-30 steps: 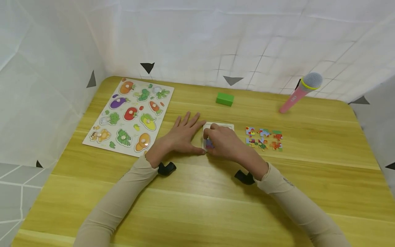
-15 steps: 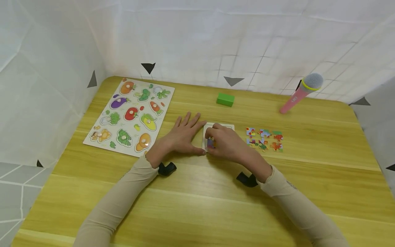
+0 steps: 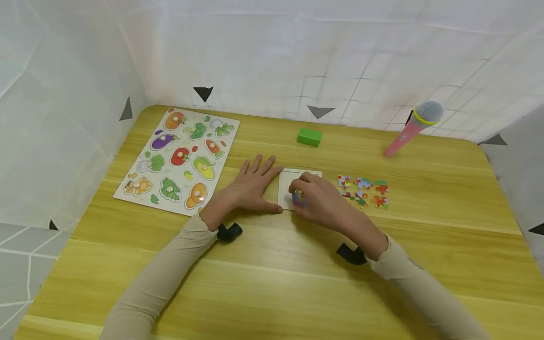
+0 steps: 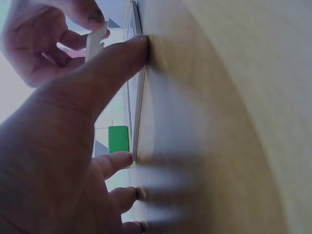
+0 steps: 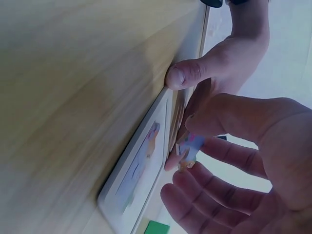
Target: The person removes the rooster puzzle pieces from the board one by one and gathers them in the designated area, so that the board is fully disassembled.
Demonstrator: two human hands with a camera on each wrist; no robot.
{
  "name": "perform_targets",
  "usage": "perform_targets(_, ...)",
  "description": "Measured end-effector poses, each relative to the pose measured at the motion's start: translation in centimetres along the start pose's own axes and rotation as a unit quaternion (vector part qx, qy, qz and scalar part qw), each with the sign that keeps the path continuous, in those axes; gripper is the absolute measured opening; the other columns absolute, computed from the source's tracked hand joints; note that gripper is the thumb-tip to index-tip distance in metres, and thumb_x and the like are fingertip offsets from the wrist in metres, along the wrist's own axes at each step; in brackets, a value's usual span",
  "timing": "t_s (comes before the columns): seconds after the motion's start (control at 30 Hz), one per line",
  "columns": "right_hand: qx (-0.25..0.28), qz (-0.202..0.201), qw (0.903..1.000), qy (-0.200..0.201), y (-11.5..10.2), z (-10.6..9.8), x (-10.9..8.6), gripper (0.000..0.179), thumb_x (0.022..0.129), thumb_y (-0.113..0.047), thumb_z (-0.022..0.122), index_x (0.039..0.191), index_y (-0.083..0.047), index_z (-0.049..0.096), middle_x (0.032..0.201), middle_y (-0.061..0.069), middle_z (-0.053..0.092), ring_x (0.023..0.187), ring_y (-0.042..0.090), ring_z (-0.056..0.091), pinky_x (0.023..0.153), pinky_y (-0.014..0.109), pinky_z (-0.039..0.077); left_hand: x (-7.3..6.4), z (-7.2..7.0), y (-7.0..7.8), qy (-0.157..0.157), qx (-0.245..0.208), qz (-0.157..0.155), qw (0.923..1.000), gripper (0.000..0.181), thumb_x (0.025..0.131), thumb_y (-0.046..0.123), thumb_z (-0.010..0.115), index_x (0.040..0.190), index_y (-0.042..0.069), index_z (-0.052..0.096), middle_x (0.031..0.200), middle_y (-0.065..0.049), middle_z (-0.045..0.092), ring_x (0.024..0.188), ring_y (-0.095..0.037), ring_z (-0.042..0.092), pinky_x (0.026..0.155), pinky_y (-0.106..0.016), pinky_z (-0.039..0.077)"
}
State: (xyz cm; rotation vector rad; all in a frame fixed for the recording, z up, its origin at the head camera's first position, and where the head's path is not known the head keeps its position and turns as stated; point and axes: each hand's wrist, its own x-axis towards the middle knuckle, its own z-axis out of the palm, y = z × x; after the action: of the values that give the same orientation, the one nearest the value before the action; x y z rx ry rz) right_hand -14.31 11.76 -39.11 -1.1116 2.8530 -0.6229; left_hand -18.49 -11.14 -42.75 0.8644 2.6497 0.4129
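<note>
A puzzle piece with a blue and orange print is pinched between my right hand's thumb and fingers. The right wrist view shows this piece raised off the white puzzle tray. My left hand lies spread on the table at the tray's left side. Its thumb is by the tray's near corner and its index fingertip by the far corner. To the right of the tray lie several colourful puzzle pieces. The right hand covers much of the tray's right part.
A vegetable knob puzzle board lies at the left of the wooden table. Behind the tray sits a green block. A pink microphone lies at the back right. White sheeting encloses the table.
My right hand has moved a little to the right with the puzzle piece, uncovering more of the tray's left part. The left hand has stayed in place.
</note>
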Motion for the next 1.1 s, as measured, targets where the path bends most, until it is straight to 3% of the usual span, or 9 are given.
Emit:
perform_targets(0.27, 0.0, 0.014, 0.9996, 0.023, 0.6, -0.5, -1.7, 0.025, 0.077, -0.008, 0.081, 0.1, -0.007, 0.073, 0.099, 0.007, 0.062, 0.084, 0.022, 0.06, 0.069, 0.037, 0.052, 0.1, 0.2, -0.2, 0.0, 0.0, 0.0, 1.0, 0.11, 0.079, 0.075, 0.065, 0.162, 0.022, 0.015, 0.168, -0.008, -0.004, 0.151, -0.036, -0.011, 0.117, -0.057, -0.005)
perform_targets(0.6, 0.001, 0.035, 0.9991, 0.024, 1.4, -0.9, -3.2, 0.027, 0.075, -0.006, 0.082, 0.101, -0.007, 0.075, 0.099, 0.005, 0.061, 0.083, 0.02, 0.059, 0.063, 0.034, 0.048, -0.1, 0.1, 0.0, 0.002, -0.004, 0.0, 1.0, 0.11, 0.08, 0.074, 0.065, 0.162, 0.022, 0.015, 0.168, -0.008, -0.004, 0.151, -0.037, -0.011, 0.117, -0.057, -0.004)
perform_targets(1.1, -0.006, 0.006, 0.9984, 0.055, 2.7, -1.2, -5.0, 0.02, 0.079, -0.004, 0.077, 0.1, -0.005, 0.077, 0.096, 0.005, 0.061, 0.081, 0.02, 0.059, 0.065, 0.034, 0.048, -0.1, 0.1, -0.1, -0.001, 0.0, 0.001, 1.0, 0.11, 0.08, 0.074, 0.064, 0.163, 0.022, 0.013, 0.168, -0.008, -0.005, 0.151, -0.036, -0.012, 0.117, -0.057, -0.005)
